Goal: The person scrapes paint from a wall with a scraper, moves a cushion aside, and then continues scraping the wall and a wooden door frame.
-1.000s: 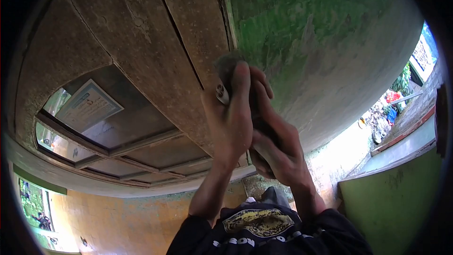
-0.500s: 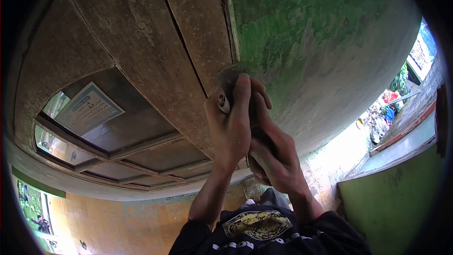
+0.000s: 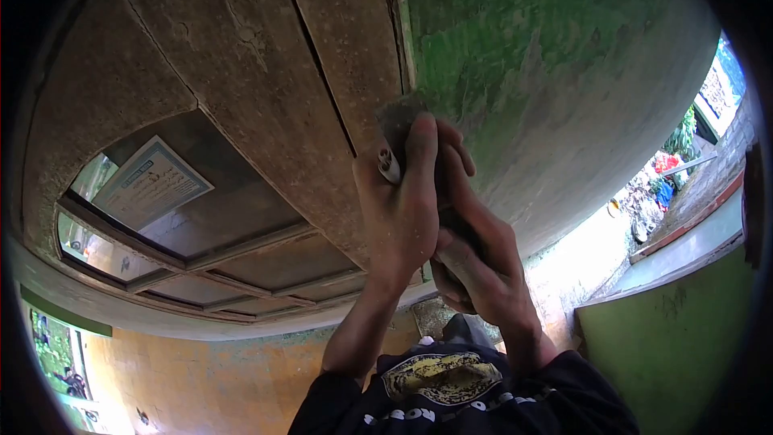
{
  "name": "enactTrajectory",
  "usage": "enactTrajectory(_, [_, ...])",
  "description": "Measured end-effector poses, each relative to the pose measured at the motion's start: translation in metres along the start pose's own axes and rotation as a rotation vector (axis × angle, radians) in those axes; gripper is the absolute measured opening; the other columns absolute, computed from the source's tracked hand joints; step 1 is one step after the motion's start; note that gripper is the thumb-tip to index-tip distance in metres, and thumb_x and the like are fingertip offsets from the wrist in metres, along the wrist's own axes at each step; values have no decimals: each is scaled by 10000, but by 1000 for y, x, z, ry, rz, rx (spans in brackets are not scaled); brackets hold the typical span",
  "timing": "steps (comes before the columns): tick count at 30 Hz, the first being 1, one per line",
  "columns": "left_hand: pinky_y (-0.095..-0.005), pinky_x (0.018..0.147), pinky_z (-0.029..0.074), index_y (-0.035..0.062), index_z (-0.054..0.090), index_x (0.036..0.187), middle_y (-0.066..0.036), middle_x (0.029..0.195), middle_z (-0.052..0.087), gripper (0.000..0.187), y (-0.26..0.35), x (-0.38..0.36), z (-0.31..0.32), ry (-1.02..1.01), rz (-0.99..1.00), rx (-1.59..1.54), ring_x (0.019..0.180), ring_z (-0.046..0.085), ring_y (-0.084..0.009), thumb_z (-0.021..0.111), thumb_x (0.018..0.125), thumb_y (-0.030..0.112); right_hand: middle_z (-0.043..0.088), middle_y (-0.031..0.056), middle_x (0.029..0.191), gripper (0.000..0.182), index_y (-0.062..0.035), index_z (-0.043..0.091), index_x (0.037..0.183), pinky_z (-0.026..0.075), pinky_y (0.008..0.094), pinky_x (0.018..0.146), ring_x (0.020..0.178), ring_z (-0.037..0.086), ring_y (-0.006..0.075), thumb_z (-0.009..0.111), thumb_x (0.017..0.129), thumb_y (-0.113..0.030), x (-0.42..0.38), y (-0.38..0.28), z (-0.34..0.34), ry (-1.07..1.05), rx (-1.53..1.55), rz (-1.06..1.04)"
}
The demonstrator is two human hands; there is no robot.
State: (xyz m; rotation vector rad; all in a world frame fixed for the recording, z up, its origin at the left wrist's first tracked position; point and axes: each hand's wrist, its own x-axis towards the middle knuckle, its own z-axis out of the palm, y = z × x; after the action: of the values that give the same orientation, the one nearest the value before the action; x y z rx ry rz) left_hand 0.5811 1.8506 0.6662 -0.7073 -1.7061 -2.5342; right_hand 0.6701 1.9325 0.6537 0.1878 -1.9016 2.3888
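A scraper's flat grey blade (image 3: 397, 118) touches or nearly touches the seam between brown wooden boards (image 3: 266, 97) and the green painted wall (image 3: 515, 40). My left hand (image 3: 400, 209) is closed round the tool just below the blade, its thumb pointing up along it. A white tube like a cigarette (image 3: 389, 169) also sits between the fingers of that hand, its burnt-looking end towards me. Lower and to the right, my right hand (image 3: 487, 262) is closed on the tool's handle, which is mostly hidden by both hands.
Left of the boards is a paned window frame (image 3: 241, 254) with a printed certificate (image 3: 157, 181) behind or on the glass. A yellow-orange wall (image 3: 217, 374) stands below. On the right are a green panel (image 3: 660, 338) and a bright opening with plants and coloured items.
Both hands have shifted slightly up and right with the scraper, and more of its blade shows. The grips look unchanged.
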Motion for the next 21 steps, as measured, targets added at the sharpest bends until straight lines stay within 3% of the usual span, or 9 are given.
enactTrajectory(3, [-228, 543, 395, 20, 586, 764, -36, 655, 576, 309, -11, -7, 1, 37, 5, 7, 594, 516, -77, 466, 991, 191, 514, 7, 802, 612, -72, 185, 1501, 340, 217, 475, 552, 420, 39, 433, 942, -62, -2, 10, 0, 19, -23, -35])
enactTrajectory(6, [-227, 542, 396, 22, 586, 762, -34, 650, 575, 310, -1, 2, 1, 3, 47, 7, 598, 522, -78, 470, 990, 196, 503, -2, 779, 609, -68, 171, 1502, 327, 207, 464, 544, 416, 37, 427, 949, -64, 2, -2, 2, -8, -15, -19])
enactTrajectory(13, [-225, 541, 393, 23, 586, 749, -30, 636, 568, 319, -9, -4, 4, 21, 9, -6, 594, 523, -80, 470, 989, 198, 495, -11, 766, 628, -61, 148, 1506, 327, 208, 468, 546, 424, 41, 427, 943, -60, -3, 3, -3, -8, 14, 0])
enactTrajectory(18, [-225, 538, 390, 23, 583, 728, -33, 637, 576, 340, -16, -4, 2, -5, 61, 44, 594, 520, -78, 468, 992, 204, 526, 16, 815, 651, -63, 139, 1509, 354, 216, 497, 568, 435, 50, 443, 933, -69, 0, 13, -9, 1, -107, -97])
enactTrajectory(21, [-229, 539, 388, 22, 581, 728, -33, 639, 580, 338, -6, -5, 5, 11, -12, 39, 589, 511, -78, 458, 993, 194, 539, 27, 853, 649, -61, 150, 1507, 364, 223, 510, 586, 446, 58, 452, 933, -76, -4, 3, -8, -11, -20, 21])
